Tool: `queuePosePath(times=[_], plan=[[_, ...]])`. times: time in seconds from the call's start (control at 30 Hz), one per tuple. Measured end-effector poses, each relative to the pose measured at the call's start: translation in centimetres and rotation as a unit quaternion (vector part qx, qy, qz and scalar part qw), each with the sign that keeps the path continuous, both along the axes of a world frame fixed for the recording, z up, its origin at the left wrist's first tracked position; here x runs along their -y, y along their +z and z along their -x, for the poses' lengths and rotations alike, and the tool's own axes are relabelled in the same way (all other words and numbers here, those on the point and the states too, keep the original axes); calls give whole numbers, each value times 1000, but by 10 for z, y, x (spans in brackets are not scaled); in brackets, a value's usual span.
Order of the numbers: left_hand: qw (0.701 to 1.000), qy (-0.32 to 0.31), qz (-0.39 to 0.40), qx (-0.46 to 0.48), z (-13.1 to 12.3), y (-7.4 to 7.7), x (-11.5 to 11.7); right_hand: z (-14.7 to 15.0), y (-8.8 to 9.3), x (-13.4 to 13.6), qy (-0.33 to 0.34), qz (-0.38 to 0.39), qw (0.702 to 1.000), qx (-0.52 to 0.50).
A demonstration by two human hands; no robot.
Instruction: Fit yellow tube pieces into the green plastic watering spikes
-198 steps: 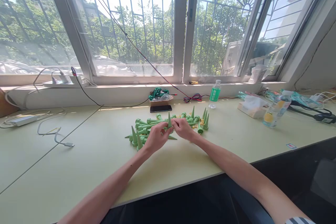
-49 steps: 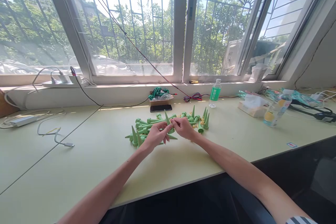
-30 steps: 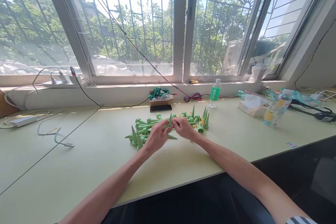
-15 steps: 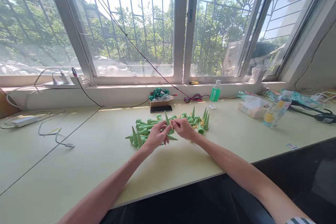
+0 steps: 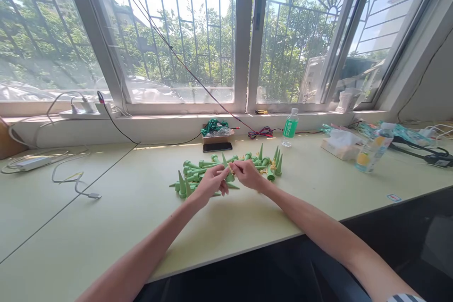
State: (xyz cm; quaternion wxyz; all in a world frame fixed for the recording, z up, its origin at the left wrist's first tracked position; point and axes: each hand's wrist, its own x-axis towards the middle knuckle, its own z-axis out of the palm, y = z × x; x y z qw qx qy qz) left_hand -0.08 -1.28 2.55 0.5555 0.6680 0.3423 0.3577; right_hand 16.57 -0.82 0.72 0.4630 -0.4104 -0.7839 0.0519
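My left hand [image 5: 211, 183] is closed round a green plastic watering spike [image 5: 224, 160], its pointed end tilted up. Pressed close beside it, my right hand [image 5: 248, 173] has thumb and fingertips pinched at the spike's side, on a small yellowish part [image 5: 230, 168] mostly hidden by the fingers. Several more green spikes [image 5: 193, 170] lie or stand around and behind both hands. Small yellow pieces [image 5: 272, 166] are scattered among the spikes on the right.
Behind the spikes lie a black phone [image 5: 217, 147] and a small box [image 5: 215, 138] of green tangled material. A green-labelled bottle [image 5: 290, 127] stands at the back. To the right are a tissue box [image 5: 340, 146] and another bottle [image 5: 370, 155]; cables [image 5: 76, 181] lie left.
The spike in my left hand has tilted slightly to the left. Both hands stay together in nearly the same place.
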Motion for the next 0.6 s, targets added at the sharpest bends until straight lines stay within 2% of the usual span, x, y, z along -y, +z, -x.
queuePosePath(times=[0.13, 0.27, 0.47, 0.6], plan=[[999, -15, 29, 17, 1, -1, -1, 0, 0, 1, 8, -11, 1000, 7], [1000, -12, -25, 3, 1, -4, -2, -1, 0, 1, 10, -13, 1000, 12], [980, 46, -186, -46, 1, -11, -3, 1, 2, 0, 7, 13, 1000, -3], [920, 64, -369, -116, 4, -13, -4, 1, 0, -3, -2, 25, 1000, -17]])
